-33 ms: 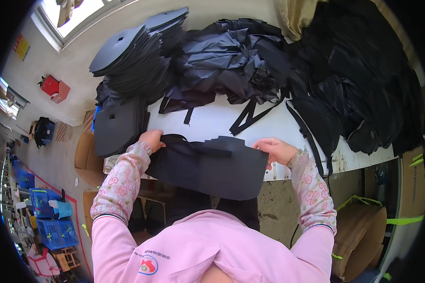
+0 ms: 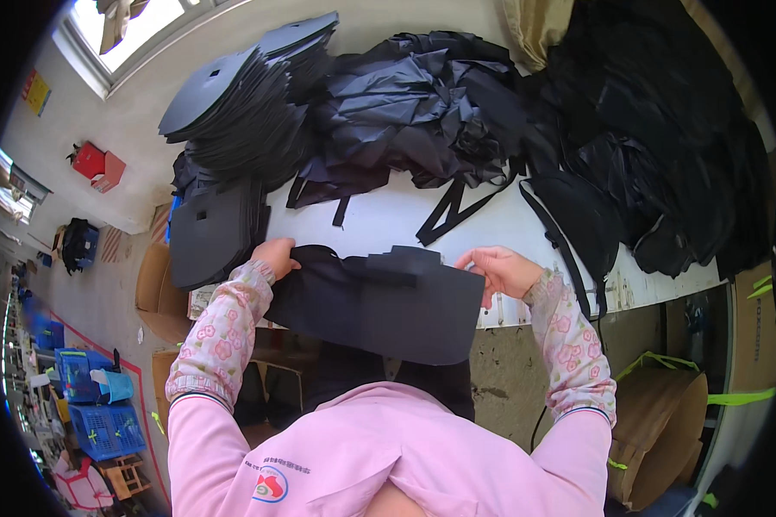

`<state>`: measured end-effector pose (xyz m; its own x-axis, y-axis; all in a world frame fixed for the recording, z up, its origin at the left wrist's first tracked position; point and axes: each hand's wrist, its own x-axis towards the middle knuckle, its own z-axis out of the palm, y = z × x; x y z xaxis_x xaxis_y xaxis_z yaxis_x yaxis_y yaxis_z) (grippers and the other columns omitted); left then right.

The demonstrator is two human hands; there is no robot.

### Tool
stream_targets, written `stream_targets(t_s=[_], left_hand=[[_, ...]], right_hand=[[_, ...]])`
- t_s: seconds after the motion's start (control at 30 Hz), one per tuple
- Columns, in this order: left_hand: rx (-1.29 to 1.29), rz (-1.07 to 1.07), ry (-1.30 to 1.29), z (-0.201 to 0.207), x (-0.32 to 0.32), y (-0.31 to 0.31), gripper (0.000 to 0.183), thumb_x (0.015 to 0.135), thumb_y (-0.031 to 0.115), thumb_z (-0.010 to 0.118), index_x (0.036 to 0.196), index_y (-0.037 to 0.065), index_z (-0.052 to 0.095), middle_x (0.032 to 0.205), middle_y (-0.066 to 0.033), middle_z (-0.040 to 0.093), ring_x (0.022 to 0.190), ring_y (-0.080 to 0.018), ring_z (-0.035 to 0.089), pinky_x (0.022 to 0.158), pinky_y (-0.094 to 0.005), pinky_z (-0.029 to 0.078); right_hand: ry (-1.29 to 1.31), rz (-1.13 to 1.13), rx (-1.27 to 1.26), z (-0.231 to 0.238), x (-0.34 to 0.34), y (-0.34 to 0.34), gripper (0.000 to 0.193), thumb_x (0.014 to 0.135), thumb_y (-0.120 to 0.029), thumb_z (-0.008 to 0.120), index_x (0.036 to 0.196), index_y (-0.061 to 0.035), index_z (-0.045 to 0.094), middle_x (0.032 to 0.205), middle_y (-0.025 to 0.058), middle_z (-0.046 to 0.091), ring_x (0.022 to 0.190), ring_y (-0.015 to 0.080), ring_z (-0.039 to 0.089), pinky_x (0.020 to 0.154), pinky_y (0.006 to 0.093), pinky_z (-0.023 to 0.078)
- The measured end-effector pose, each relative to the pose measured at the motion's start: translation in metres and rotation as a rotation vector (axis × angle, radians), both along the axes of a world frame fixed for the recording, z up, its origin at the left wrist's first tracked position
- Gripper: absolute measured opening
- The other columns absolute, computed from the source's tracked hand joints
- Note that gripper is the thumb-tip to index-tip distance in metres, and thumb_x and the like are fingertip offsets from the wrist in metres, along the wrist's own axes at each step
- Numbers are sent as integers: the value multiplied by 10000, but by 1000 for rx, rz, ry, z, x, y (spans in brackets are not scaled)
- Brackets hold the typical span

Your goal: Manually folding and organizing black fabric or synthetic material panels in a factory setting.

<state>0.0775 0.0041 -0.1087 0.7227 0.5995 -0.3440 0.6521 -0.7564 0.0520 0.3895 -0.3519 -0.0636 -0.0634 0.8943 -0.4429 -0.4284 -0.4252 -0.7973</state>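
Note:
Over the table's near edge, a black fabric piece (image 2: pixel 315 297) lies with a stiff dark panel (image 2: pixel 427 314) that has rounded lower corners. My left hand (image 2: pixel 274 258) is closed on the fabric's left end. At the panel's upper right corner, my right hand (image 2: pixel 502 274) has its thumb and bent fingers around the edge. A small flap (image 2: pixel 414 258) stands up along the panel's top. A black strap (image 2: pixel 457 215) lies on the white table (image 2: pixel 379 224) just beyond.
Stacks of dark panels (image 2: pixel 211 90) stand at the left, with more panels (image 2: pixel 211 237) nearer. Crumpled black fabric (image 2: pixel 414 95) is heaped at the back, and black bags (image 2: pixel 672 172) at the right. Cardboard boxes (image 2: pixel 655 422) flank the table below.
The panel's right side has shifted slightly left, and the flap on its top edge looks narrower. My right fingers have moved a little left at the corner. My left hand stays put.

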Motion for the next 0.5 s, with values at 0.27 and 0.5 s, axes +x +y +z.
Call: stream_targets(t_s=[0.27, 0.5], left_hand=[[-88, 39, -15, -16, 10, 10, 416, 728, 286, 854, 999, 24, 677, 1023, -208, 683, 1015, -393, 636, 861, -447, 505], [-92, 7, -49, -14, 3, 11, 387, 726, 279, 854, 951, 23, 670, 951, -211, 681, 939, -392, 643, 810, -453, 500]], right_hand=[[-1126, 142, 208, -86, -2, 3, 514, 804, -138, 772, 1271, -103, 561, 1096, 69, 622, 823, 206, 588, 772, 346, 517], [-1213, 176, -11, -60, -3, 12, 428, 741, -153, 810, 1108, -95, 599, 975, 113, 682, 924, 315, 666, 815, 416, 513]])
